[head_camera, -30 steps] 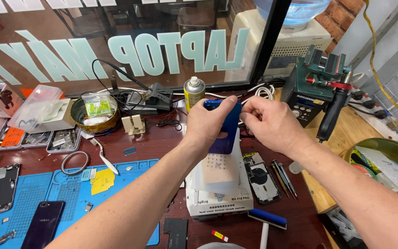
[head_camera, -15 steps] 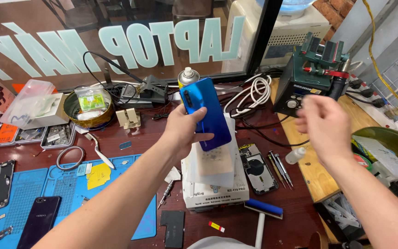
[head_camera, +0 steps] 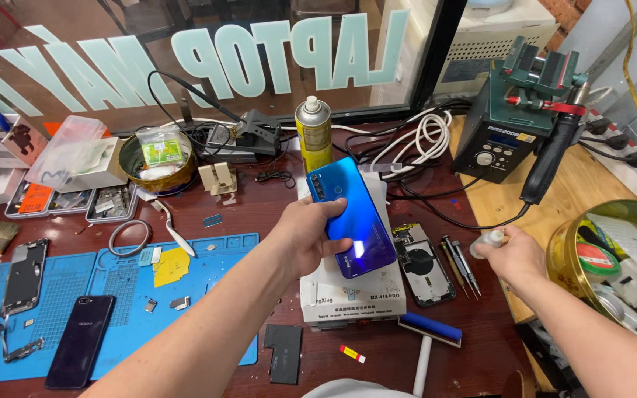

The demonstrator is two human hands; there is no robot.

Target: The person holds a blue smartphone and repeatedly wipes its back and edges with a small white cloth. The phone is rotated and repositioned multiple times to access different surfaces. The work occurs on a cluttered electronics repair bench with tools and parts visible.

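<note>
- Head view: left hand (head_camera: 311, 239) clamps the blue phone (head_camera: 352, 217) by its long edge, back cover up, above the white box (head_camera: 352, 291).
- Right hand (head_camera: 514, 258) is closed around a small white bottle (head_camera: 489, 239), off to the phone's right.
- Judgement: keep the phone level and bring the bottle tip to its edge slowly.
- Both forearms reach forward, wrists low.
</note>
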